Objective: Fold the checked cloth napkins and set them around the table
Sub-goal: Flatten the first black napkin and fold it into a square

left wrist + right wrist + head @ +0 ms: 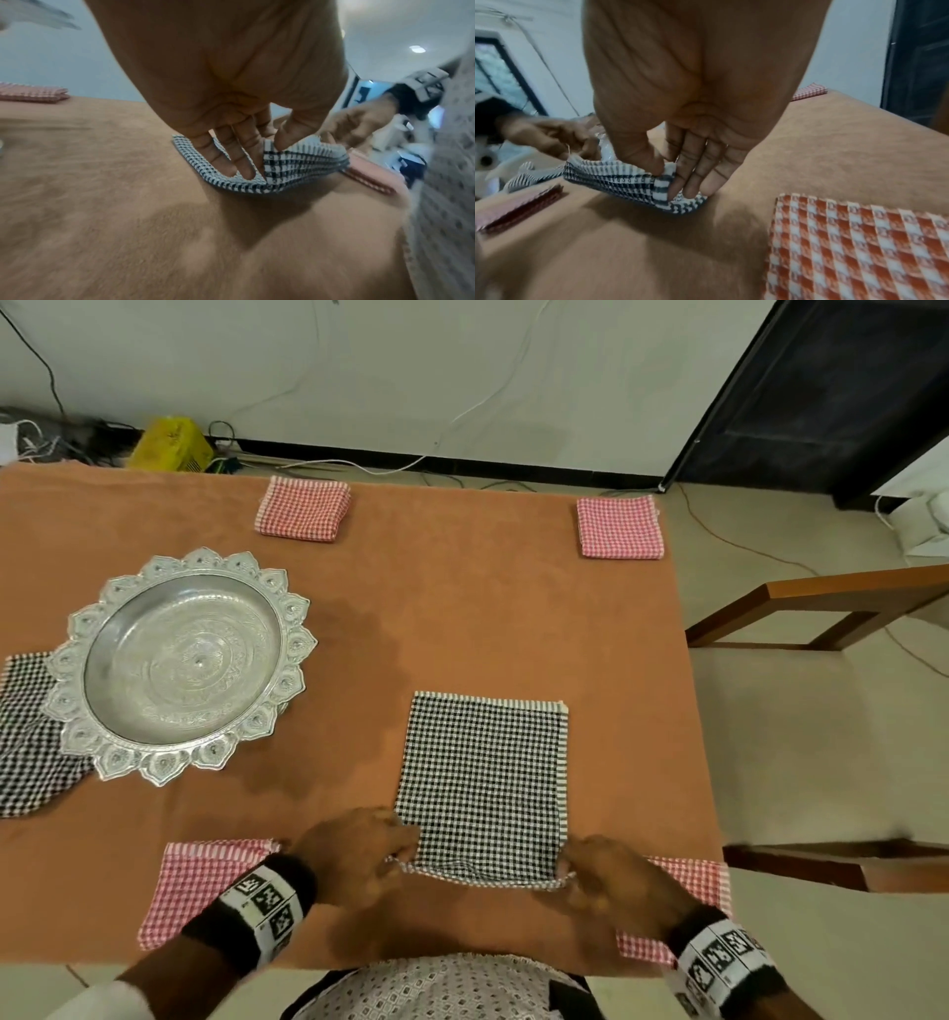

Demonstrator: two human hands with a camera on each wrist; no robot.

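A black-and-white checked napkin [485,778] lies as a long folded strip near the table's front edge. My left hand [359,855] pinches its near left corner [272,162] between thumb and fingers and lifts it off the cloth. My right hand [611,875] pinches the near right corner [664,182] the same way. Folded red checked napkins lie at the far middle [303,508], far right [619,527], near left [200,886] and near right [688,880]. Another black checked napkin [25,737] sits partly under the silver tray.
An ornate silver tray [179,660] stands on the left of the orange tablecloth [462,618]. A wooden chair [821,608] stands to the right of the table. Cables and a yellow bag [169,444] lie on the floor beyond the far edge.
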